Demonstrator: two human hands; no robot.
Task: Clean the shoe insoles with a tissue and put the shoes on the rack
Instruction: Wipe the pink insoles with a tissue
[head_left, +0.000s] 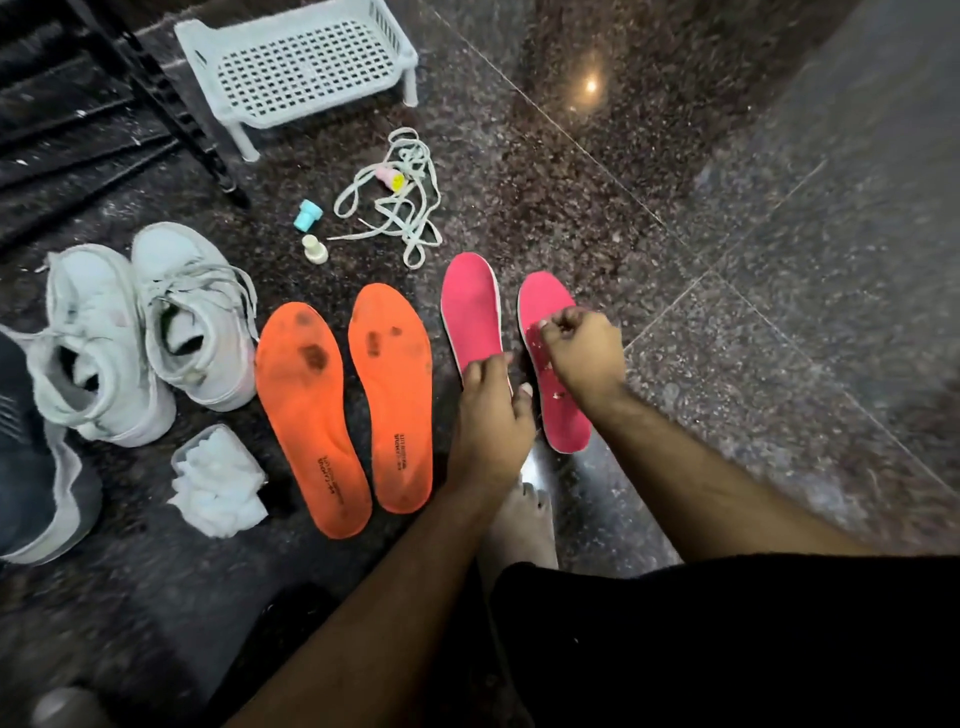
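Observation:
Two pink insoles lie side by side on the dark stone floor. My left hand (488, 415) covers the heel end of the left pink insole (470, 306), gripping it with bent fingers and the thumb on its right edge. My right hand (584, 353) hovers over the right pink insole (563, 415), which is dotted with white tissue flecks. Its curled fingertips pinch what looks like a tiny tissue scrap. Two stained orange insoles (306, 415) (395, 405) lie to the left. A wad of white tissue (215, 478) sits in a clear tub. Two white shoes (88, 343) (192, 317) stand at the far left.
A pale plastic shoe rack (301, 67) stands at the back. A dark shoe (31, 467) is at the left edge. Loose white laces (395, 208), a blue cap (308, 215) and a small cream bottle (314, 249) lie behind the insoles. My bare foot (519, 525) is under my arms.

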